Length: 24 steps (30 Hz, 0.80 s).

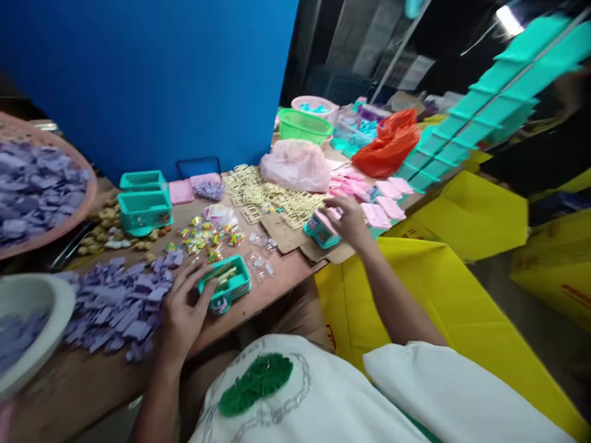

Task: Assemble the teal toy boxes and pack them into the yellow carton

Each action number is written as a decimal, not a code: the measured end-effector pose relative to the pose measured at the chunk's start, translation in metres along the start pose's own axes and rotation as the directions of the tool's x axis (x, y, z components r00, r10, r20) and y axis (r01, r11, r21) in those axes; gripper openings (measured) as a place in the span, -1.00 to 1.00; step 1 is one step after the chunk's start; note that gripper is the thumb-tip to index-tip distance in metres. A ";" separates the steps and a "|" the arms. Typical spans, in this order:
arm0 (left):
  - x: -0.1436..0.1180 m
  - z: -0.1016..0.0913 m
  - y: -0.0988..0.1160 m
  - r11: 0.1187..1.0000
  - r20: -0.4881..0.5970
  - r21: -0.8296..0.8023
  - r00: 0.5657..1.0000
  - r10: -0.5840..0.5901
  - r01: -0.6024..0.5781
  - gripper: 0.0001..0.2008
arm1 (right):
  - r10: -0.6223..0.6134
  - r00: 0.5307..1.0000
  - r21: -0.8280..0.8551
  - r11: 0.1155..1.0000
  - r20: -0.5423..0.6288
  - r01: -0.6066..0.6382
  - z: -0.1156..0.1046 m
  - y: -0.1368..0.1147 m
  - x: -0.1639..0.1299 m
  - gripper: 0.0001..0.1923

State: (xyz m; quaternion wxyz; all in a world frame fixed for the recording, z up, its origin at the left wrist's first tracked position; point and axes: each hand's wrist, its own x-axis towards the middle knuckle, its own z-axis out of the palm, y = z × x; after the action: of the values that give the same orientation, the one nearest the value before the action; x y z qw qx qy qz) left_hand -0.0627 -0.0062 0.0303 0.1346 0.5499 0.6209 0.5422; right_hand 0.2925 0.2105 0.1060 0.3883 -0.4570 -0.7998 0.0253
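Note:
My left hand [184,304] grips the left end of a teal, open-topped toy car body [239,284] at the table's front edge, thumb inside its rim. Cream-coloured pieces [225,275] lie inside that body, and a small round wheel shape shows on its near side. Further right, my right hand [349,223] has its fingers closed over the pink top of another teal toy car [322,231], which rests on a piece of cardboard. Just beyond that hand stand several pink-topped teal cars [376,215]. Purple plastic parts [124,301] are heaped beside my left hand.
Small packets of coloured beads [210,237] and cream frames [252,191] cover the table's middle. Two teal bodies [145,209] stand at back left, near a pink basin [90,184] and a white basin [60,301]. Yellow cartons [415,289] and stacked teal boxes [480,104] are right.

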 end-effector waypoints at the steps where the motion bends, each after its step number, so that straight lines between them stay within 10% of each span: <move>1: 0.000 -0.002 0.003 0.999 -0.016 -0.019 1.000 -0.027 0.027 -0.68 | 0.051 0.999 -0.062 0.997 0.005 -0.050 -0.005 0.014 0.000 -0.78; 4: -0.001 -0.008 0.006 0.991 -0.027 -0.066 0.992 -0.120 0.118 -0.67 | -0.009 0.999 -0.026 1.000 0.034 0.010 0.003 0.019 -0.006 -0.79; 7: -0.002 -0.010 0.006 0.981 -0.020 -0.091 0.984 -0.175 0.172 -0.69 | -0.217 0.969 0.222 0.957 0.117 0.188 0.030 -0.028 -0.015 -0.81; 13: 0.002 -0.014 0.008 0.977 0.050 -0.066 0.979 -0.198 0.201 -0.75 | -0.599 0.748 0.521 0.752 0.285 0.404 0.106 -0.132 -0.014 -0.85; 24: 0.020 -0.012 0.004 0.993 0.070 0.109 0.996 -0.048 0.040 -0.78 | -0.630 0.692 0.574 0.729 0.352 0.372 0.128 -0.143 -0.015 -0.88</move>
State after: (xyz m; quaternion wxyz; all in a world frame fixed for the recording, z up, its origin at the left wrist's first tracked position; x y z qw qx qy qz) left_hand -0.0767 0.0035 0.0469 0.1392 0.5619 0.6559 0.4844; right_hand 0.1128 0.1567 0.0648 0.2420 -0.0822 -0.9398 0.2270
